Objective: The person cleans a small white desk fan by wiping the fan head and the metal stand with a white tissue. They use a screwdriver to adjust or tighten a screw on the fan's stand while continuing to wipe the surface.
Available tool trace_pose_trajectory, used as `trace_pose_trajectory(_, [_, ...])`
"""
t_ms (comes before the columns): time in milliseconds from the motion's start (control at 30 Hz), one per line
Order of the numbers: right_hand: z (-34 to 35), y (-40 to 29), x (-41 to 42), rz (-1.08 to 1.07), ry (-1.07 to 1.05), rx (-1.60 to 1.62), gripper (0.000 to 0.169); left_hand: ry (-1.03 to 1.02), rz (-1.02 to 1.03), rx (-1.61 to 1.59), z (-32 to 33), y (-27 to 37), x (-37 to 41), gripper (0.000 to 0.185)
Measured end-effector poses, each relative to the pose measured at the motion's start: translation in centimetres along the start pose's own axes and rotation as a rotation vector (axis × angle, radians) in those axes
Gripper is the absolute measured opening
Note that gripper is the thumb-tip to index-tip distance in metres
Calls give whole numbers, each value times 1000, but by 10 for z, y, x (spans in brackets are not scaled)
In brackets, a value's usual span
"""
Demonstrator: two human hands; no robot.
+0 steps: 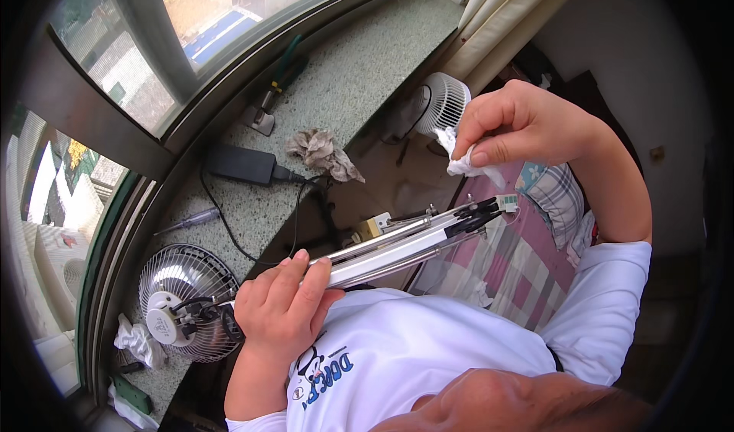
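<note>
My left hand [289, 300] is wrapped around one end of a silver-and-white folding swing arm [390, 251], held slanting across the front of my body. Its far end carries a black joint [476, 217] and a small white-and-green connector block [507, 203]. Between the thumb and fingers of my right hand [516, 128] is a crumpled white tissue [473, 165], raised above that far end and apart from it. A small wire-caged fan [189, 306] lies beside my left hand, black cable bundled at its back; whether it joins the arm is hidden.
On the speckled stone sill [367, 71] lie pliers [275, 85], a black power adapter [243, 165], a screwdriver [189, 221], a soiled crumpled tissue [324, 154] and a white one [140, 340]. A white fan [444, 105] stands beyond the sill, near a checked bed cover [527, 260].
</note>
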State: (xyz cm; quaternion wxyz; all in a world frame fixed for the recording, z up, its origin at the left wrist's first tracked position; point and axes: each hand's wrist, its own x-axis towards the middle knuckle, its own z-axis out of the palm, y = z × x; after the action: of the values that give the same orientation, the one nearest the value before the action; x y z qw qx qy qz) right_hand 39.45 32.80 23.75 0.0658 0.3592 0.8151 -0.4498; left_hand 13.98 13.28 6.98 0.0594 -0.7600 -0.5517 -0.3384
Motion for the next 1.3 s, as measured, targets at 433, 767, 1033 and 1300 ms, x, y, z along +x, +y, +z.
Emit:
trace_pose_trajectory(433, [52,-17,27,331,-161,-65,23,-7,1,-18,-2,2,0,33])
trace_pose_trajectory(767, [66,13,-56,-366,833,308,18,12,16,-60,-5,2,1,35])
trace_pose_trajectory(1033, [234,86,-53,-517,652,1539,15,-33,18,-135,-8,11,8,36])
trace_pose_trajectory(1300, [236,38,-2,-595,1132,1587,11,-81,15,-146,-14,11,7,37])
